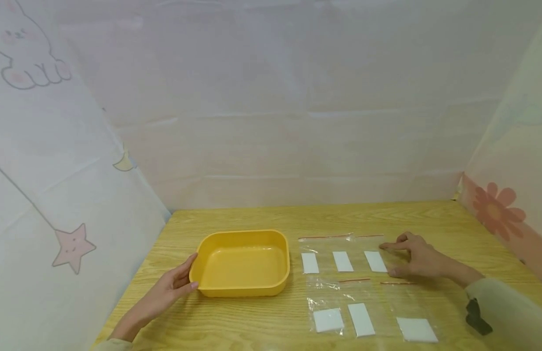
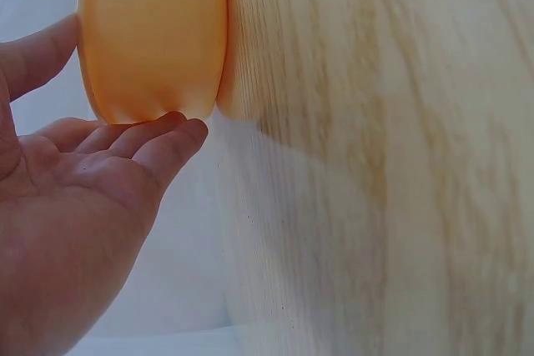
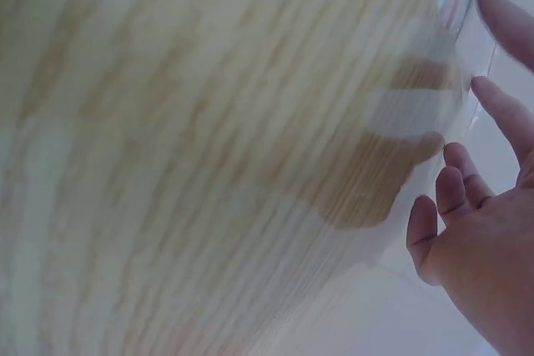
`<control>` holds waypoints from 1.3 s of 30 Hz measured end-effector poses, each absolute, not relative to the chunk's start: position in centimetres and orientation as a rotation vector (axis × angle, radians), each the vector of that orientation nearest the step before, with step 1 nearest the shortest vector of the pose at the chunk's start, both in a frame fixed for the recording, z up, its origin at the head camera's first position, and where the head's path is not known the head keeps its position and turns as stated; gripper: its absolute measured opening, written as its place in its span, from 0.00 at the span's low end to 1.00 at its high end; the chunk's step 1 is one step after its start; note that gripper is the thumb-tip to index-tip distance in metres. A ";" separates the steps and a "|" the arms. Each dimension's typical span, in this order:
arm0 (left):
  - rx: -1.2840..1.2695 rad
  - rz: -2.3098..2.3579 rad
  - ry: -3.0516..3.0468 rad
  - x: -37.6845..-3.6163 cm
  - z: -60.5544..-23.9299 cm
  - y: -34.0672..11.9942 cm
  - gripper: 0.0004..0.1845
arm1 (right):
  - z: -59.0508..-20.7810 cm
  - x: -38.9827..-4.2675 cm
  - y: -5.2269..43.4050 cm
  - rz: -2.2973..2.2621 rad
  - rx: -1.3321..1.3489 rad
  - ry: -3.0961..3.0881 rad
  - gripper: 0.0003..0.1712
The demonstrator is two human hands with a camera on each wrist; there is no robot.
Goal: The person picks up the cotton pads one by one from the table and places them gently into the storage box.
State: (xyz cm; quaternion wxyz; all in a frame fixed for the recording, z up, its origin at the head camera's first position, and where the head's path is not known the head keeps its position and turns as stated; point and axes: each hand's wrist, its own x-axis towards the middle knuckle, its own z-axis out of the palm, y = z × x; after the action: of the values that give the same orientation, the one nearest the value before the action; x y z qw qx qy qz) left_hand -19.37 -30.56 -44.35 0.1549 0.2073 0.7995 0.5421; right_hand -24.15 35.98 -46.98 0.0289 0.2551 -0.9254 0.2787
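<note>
The clear zip bag lies flat at the counter's right, red seal strip away from the person, long axis front-to-back; it looks light, limp and slippery, best pinched at an edge. The right hand rests on it, fingers relaxed. The left hand, flat and loose, touches the yellow tray.

Pale greenish sleeve with a dark cuff tab.
</note>
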 end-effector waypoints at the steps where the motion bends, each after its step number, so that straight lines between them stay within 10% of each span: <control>1: 0.592 1.555 2.291 -19.4 -44.4 -30.6 0.43 | -47.1 -24.2 36.0 0.874 0.794 -2.850 0.40; 39: 0.525 1.490 2.306 -19.0 -43.7 -30.4 0.39 | -46.3 -22.6 33.4 1.097 0.662 -2.830 0.40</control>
State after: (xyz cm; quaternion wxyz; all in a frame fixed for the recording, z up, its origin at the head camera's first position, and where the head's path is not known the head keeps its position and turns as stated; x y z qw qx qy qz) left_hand -19.00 -30.44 -43.68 0.1722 0.1850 0.8127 0.5250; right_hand -22.60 33.41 -46.33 0.0176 0.2131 -0.9108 0.3532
